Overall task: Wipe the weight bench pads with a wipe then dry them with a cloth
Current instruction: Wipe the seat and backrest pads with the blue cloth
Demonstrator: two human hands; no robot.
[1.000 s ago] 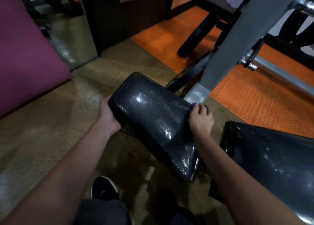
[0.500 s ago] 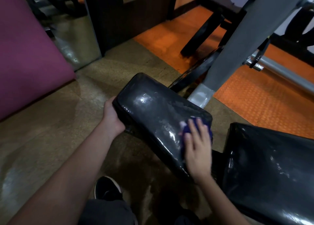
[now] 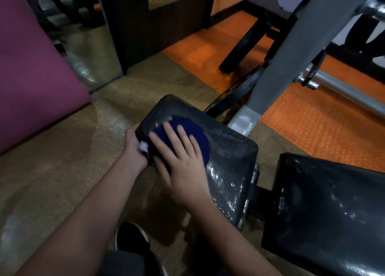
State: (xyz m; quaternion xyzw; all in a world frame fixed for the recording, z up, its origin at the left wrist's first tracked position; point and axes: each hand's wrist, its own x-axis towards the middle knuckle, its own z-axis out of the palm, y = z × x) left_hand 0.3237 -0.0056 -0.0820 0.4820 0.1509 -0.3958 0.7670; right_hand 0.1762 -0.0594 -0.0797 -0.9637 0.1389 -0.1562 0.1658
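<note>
Your right hand (image 3: 183, 167), fingers flat on the blue cloth (image 3: 187, 136), has swept from the seat pad's (image 3: 229, 150) far edge toward your left hand (image 3: 133, 148) gripping the rim; drying under way

Cloth (image 3: 187, 138): dark navy blue, knobbly knit-like texture; a small white patch (image 3: 143, 146) shows at its left edge. Bench pad (image 3: 229, 150): glossy black with pale smeared streaks and white glints. Second pad (image 3: 323, 202): same glossy black, speckled highlights. Floor (image 3: 62, 161): mottled olive-tan. Mat (image 3: 312, 129): bright orange, fine repeating dot pattern. Upright post (image 3: 291, 46): flat grey. Cushion (image 3: 31, 67): plain magenta-purple. Shoe (image 3: 129, 238): black, white sole edge.
</note>
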